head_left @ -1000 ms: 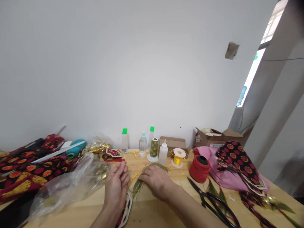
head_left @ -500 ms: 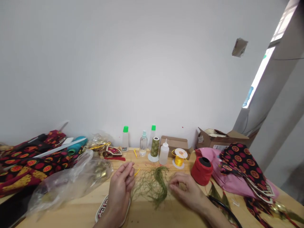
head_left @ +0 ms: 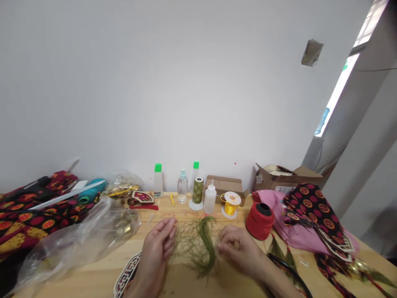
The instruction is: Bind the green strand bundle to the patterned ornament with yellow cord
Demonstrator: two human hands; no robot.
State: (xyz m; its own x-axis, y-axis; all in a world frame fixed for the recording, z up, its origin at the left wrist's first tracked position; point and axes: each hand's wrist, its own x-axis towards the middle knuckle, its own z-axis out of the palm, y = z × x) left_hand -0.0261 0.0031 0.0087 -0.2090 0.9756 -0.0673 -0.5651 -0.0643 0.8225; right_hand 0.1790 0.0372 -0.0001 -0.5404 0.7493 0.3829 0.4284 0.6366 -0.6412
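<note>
A loose bundle of green thread point(head_left: 207, 248) lies on the wooden table between my hands, its stray ends fanning toward the left. My left hand point(head_left: 159, 246) is closed in a pinch beside those ends; anything between the fingertips is too fine to make out. A bit of yellow shows at its fingertips. To the right of the bundle, my right hand point(head_left: 239, 251) has its fingers curled together close to the thread, and what they hold, if anything, is hidden. Partly under my left forearm lies an embroidered patch point(head_left: 127, 273) with a pale patterned border.
Behind the thread stand a green thread spool point(head_left: 198, 191), a white squeeze bottle point(head_left: 210, 199), a clear bottle point(head_left: 182, 188) and a yellow cord spool point(head_left: 230, 207). A red thread cone point(head_left: 259, 221) is at right. Plastic bags point(head_left: 83, 236) and patterned fabric point(head_left: 40, 215) crowd the left.
The view has shifted slightly, so the table items sit further left. My right hand's fingers are curled more tightly. My left hand keeps its pinch, and more of the embroidered patch shows.
</note>
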